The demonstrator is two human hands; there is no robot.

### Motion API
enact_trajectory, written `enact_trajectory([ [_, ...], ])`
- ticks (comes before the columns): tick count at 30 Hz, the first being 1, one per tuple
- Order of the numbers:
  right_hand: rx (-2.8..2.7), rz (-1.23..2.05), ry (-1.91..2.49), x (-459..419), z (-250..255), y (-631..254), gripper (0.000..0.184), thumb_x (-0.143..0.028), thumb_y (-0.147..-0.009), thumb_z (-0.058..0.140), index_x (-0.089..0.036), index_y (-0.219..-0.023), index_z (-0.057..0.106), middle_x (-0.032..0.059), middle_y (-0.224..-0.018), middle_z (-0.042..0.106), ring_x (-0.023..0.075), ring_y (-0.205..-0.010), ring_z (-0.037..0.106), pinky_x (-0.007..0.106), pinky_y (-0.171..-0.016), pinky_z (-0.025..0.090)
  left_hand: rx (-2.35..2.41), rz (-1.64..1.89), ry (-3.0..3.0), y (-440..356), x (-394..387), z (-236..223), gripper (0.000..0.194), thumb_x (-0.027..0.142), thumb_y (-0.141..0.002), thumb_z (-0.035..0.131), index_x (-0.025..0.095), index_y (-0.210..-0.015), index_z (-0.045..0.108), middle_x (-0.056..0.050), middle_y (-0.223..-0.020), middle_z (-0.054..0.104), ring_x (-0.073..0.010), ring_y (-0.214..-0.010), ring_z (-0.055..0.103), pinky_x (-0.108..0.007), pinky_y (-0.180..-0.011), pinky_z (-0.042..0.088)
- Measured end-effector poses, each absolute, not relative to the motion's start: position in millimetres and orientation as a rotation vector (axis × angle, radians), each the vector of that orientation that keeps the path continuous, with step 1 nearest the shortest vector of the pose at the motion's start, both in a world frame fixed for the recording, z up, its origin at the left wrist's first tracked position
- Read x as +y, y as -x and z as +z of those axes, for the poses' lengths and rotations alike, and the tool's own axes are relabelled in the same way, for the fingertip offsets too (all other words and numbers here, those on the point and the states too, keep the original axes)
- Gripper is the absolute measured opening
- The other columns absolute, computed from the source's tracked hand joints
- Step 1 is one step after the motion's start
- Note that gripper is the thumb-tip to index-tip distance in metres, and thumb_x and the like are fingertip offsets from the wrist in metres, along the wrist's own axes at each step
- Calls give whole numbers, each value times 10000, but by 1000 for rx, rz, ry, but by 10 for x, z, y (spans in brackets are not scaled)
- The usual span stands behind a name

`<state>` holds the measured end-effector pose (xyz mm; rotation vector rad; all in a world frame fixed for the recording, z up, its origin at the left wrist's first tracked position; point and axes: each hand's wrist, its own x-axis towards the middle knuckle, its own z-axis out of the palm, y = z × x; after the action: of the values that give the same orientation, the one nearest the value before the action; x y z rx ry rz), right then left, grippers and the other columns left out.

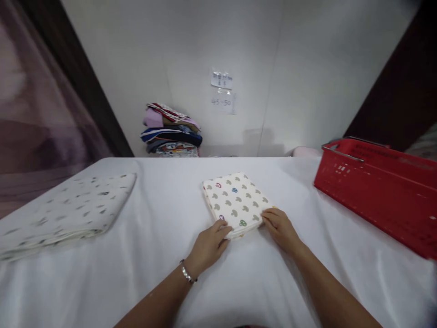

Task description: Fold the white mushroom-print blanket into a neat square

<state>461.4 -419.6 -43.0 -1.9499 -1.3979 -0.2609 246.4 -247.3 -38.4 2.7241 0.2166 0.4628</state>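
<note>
A white cloth with a mushroom print (239,200) lies folded into a thick square on the white-covered table (164,269). At its near left corner, my left hand (210,243) pinches the edge, with the thumb on top. My right hand (282,230) grips the near right corner between thumb and fingers. The undersides of both grips are hidden. A bracelet circles my left wrist.
To the left lies a larger folded white cloth with grey prints (78,205). A red basket (375,191) with metal handles stands on the right. Behind the table is a stack of folded fabrics (172,134) by the wall, which bears paper labels (222,102).
</note>
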Motion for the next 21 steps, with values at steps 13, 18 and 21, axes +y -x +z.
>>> enact_trajectory([
  [13, -911, 157, 2293, -4008, -487, -5260, 566, -506, -752, 473, -153, -1189, 544, 109, -1054, 619, 231, -890, 607, 348, -772, 478, 192, 494, -2658, -2428, -2524, -362, 257, 172, -802, 462, 241, -1042, 521, -29, -1127, 504, -157, -893, 554, -264, -745, 456],
  [18, -878, 331, 2434, -3839, -357, -5344, 709, -543, -681, 538, -126, -1253, 489, 125, -1045, 634, 264, -960, 596, 372, -843, 444, 173, 486, -2659, -2407, -2506, -362, 223, 181, -801, 460, 235, -1009, 521, -31, -1129, 503, -158, -879, 558, -258, -724, 458],
  [21, -932, 338, 2393, -3878, -311, -5336, 680, -539, -656, 551, -151, -1213, 526, 113, -1058, 638, 270, -964, 597, 359, -820, 459, 167, 505, -2643, -2397, -2509, -375, 227, 179, -796, 466, 236, -1010, 517, -32, -1128, 506, -161, -887, 558, -259, -729, 459],
])
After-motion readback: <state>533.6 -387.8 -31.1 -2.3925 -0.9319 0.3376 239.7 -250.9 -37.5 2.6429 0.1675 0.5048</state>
